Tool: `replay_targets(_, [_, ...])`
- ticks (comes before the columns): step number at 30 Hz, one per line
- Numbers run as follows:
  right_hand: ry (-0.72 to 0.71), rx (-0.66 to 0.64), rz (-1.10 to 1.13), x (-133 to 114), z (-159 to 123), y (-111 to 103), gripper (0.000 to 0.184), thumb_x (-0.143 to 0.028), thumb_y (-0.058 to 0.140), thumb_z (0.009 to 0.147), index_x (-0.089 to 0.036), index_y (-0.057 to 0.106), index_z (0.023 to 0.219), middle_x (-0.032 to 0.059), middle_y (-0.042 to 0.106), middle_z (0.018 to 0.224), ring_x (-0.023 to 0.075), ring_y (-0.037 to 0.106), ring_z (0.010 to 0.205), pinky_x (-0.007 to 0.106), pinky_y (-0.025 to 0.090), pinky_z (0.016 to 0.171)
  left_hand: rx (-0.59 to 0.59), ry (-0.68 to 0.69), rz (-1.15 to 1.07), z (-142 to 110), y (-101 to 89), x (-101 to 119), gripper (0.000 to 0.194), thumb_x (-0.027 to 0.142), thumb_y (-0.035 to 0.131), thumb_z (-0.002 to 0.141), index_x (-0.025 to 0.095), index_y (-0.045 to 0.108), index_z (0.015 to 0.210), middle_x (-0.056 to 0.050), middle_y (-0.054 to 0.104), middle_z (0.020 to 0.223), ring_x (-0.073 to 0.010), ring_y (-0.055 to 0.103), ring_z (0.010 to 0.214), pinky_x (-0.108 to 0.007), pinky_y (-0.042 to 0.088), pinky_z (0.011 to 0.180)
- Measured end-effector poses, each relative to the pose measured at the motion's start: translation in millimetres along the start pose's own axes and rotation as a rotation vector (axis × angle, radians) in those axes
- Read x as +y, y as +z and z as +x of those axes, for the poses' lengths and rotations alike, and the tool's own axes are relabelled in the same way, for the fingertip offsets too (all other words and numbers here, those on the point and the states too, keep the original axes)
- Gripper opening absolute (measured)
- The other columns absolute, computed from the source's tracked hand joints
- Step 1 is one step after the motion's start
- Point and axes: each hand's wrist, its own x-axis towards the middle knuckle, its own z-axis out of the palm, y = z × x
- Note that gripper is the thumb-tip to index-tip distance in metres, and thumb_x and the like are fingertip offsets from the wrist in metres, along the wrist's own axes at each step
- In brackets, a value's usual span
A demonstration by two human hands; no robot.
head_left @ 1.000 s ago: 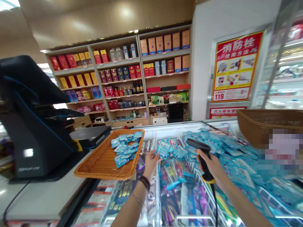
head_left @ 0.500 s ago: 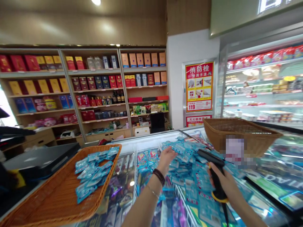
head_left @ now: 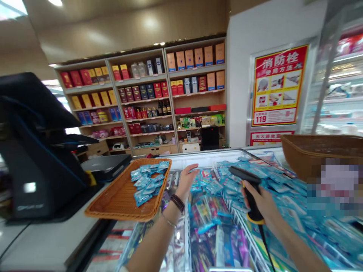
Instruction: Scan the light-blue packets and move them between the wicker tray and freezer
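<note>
above the display chest [head_left: 210,160], a black handheld scanner [head_left: 245,175] is held by its grip, head directed to the left. the right hand [head_left: 262,202] is closed around the grip; a yellow ring [head_left: 254,220] encircles the lower end, from which a cable [head_left: 265,241] runs down. the left hand [head_left: 187,178] is partly open, fingers extended and slightly parted, with nothing visible in its grasp; it is positioned between the scanner and an orange wicker basket [head_left: 113,196]. blue packets [head_left: 147,184] lie in a loose pile at the right side of this basket. a larger heap of blue packets [head_left: 292,202] lies in the chest, below and to the right of the scanner. a white wire divider [head_left: 243,226] borders a compartment of multicoloured packages [head_left: 208,211]. a brown basket [head_left: 292,155] is located at the far right. to the left, a black terminal [head_left: 48,162] stands on a pale counter [head_left: 51,241]. behind the chest, shelves [head_left: 146,102] hold rows of boxed goods; a red-and-yellow poster [head_left: 279,87] is mounted on the adjacent white wall [head_left: 239,87].
</note>
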Motion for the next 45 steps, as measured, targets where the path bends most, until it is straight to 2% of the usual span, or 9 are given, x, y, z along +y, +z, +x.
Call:
replay_targets(6, [0.068,-0.229,0.066,19.6,-4.8,79.0,0.048,-0.063,0.083,0.066,-0.022,0.058,0.072,-0.0028,0.06,0.056,0.0114,0.049,0.033,0.026,0.038,0.031,0.149,0.032,0.587,-13.8,-111.9,18.2,0.026,0.015,0.065,0.086,0.014,0.075,0.11,-0.014,0.076,0.12,-0.0241,0.072,0.108,-0.035,0.055,0.098])
replay_targets(10, [0.103,-0.312,0.086,45.9,-15.0,114.6,0.049,-0.065,0.082,0.069,-0.022,0.06,0.076,-0.003,0.061,0.059,0.0115,0.051,0.036,0.026,0.039,0.033,0.146,-0.164,1.143,-28.9,-173.9,28.0,0.038,0.021,0.066,0.088,0.014,0.067,0.125,-0.017,0.068,0.135,-0.0277,0.064,0.125,-0.036,0.047,0.107])
replay_targets(17, [0.15,-0.344,0.064,69.2,-23.5,122.5,0.05,-0.065,0.082,0.069,-0.02,0.063,0.077,-0.002,0.061,0.058,0.0112,0.05,0.037,0.025,0.04,0.033,0.18,-0.437,1.466,-47.8,-227.0,24.7,0.065,0.048,0.082,0.074,0.012,0.065,0.125,-0.026,0.06,0.141,-0.0399,0.054,0.135,-0.041,0.044,0.107])
replay_targets(23, [0.202,-0.279,0.131,64.4,-24.6,108.6,0.045,-0.06,0.084,0.07,-0.022,0.066,0.085,-0.0019,0.063,0.061,0.0124,0.05,0.038,0.027,0.042,0.032,0.168,-0.471,1.485,-53.6,-221.9,28.6,0.055,0.043,0.084,0.076,0.017,0.066,0.121,-0.02,0.07,0.129,-0.0333,0.064,0.125,-0.034,0.048,0.097])
replay_targets(31, [0.228,-0.262,0.139,59.2,-28.0,106.6,0.053,-0.062,0.087,0.063,-0.019,0.065,0.087,-0.0034,0.062,0.058,0.011,0.049,0.035,0.025,0.039,0.031,0.354,-0.103,1.138,-64.1,-199.6,41.2,0.061,0.02,0.085,0.072,0.024,0.061,0.128,-0.007,0.077,0.102,-0.0252,0.072,0.098,-0.031,0.05,0.085])
replay_targets(34, [0.24,-0.249,0.147,57.2,-28.6,108.3,0.055,-0.062,0.088,0.061,-0.019,0.065,0.087,-0.0039,0.061,0.056,0.011,0.049,0.035,0.025,0.039,0.03,0.358,0.078,0.807,-64.7,-176.8,40.1,0.063,0.013,0.081,0.073,0.022,0.06,0.131,-0.003,0.076,0.089,-0.0212,0.072,0.085,-0.03,0.052,0.081])
replay_targets(37, [0.23,-0.244,0.156,57.0,-28.2,108.8,0.056,-0.063,0.088,0.059,-0.019,0.066,0.086,-0.0037,0.061,0.056,0.0114,0.05,0.035,0.025,0.039,0.03,0.342,0.193,0.464,-63.0,-144.8,31.6,0.04,0.015,0.079,0.074,0.018,0.069,0.112,-0.006,0.077,0.091,-0.0206,0.072,0.086,-0.031,0.054,0.083])
replay_targets(40, [0.216,-0.231,0.158,57.8,-27.8,108.0,0.059,-0.065,0.089,0.057,-0.019,0.066,0.086,-0.0033,0.062,0.055,0.0116,0.05,0.036,0.025,0.04,0.03,0.326,0.217,0.242,-62.8,-109.2,12.6,0.024,0.022,0.082,0.074,0.016,0.071,0.095,-0.01,0.077,0.096,-0.0219,0.073,0.091,-0.033,0.055,0.087])
replay_targets(45, [0.211,-0.237,0.158,58.6,-27.9,105.5,0.058,-0.066,0.088,0.058,-0.019,0.066,0.085,-0.0035,0.062,0.056,0.0116,0.05,0.036,0.025,0.041,0.03,0.314,0.157,0.093,-67.6,-67.3,-38.1,0.027,0.023,0.078,0.079,0.016,0.071,0.104,-0.012,0.077,0.102,-0.023,0.073,0.093,-0.036,0.058,0.086])
